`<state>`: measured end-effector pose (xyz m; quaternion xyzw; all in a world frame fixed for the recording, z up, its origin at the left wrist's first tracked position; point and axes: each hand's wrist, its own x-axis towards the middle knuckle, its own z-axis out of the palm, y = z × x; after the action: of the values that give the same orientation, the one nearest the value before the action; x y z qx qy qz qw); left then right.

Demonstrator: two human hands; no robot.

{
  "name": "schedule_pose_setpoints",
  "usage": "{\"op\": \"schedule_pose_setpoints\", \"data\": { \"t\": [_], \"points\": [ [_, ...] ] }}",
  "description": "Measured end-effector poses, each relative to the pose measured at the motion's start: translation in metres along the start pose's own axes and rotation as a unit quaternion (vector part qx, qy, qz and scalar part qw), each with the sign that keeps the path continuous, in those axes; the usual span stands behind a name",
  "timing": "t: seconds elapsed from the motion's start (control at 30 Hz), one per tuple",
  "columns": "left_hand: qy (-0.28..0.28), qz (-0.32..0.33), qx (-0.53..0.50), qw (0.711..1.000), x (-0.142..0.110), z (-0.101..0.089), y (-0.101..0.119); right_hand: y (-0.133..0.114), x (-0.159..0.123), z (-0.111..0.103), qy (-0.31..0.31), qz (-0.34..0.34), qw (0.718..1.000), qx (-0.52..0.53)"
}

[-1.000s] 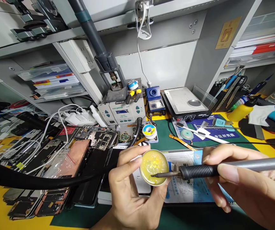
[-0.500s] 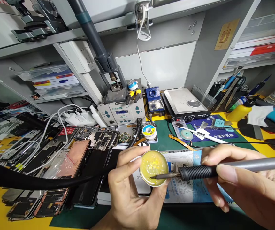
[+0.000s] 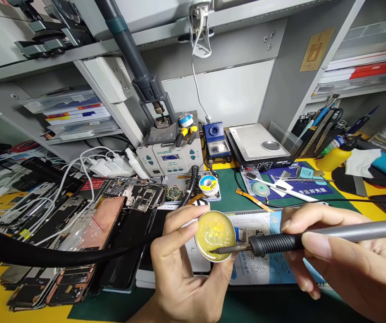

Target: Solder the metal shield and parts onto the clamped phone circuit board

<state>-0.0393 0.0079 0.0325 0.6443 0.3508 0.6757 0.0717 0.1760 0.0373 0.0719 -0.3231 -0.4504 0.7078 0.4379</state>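
My left hand is closed around a small round tin of yellow, glossy soldering flux, tilted so its surface faces me. In my right hand is a soldering iron with a black ribbed grip and a grey handle, gripped between thumb and fingers. The iron's dark tip reaches over the rim to the lower part of the yellow paste and seems to touch it. Behind the tin lies a white and blue printed mat, partly hidden by my hands.
Disassembled phones and boards are piled at left. A rework station, a solder spool, a blue iron stand and a hot plate stand behind. A black cable crosses the left foreground. At right is a yellow bottle.
Hardly anything differs. Both hands, the tin and the iron have shifted very slightly left in view; the tip stays at the lower part of the paste.
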Motion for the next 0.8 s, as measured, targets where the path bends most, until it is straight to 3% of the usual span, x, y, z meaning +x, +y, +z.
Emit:
{"op": "schedule_pose_setpoints", "data": {
  "t": [0.8],
  "points": [
    [-0.004,0.012,0.011,1.000,0.0015,-0.0001,0.0012,-0.0008,0.0022,-0.0068,-0.014,-0.002,1.000,-0.026]
  ]
}}
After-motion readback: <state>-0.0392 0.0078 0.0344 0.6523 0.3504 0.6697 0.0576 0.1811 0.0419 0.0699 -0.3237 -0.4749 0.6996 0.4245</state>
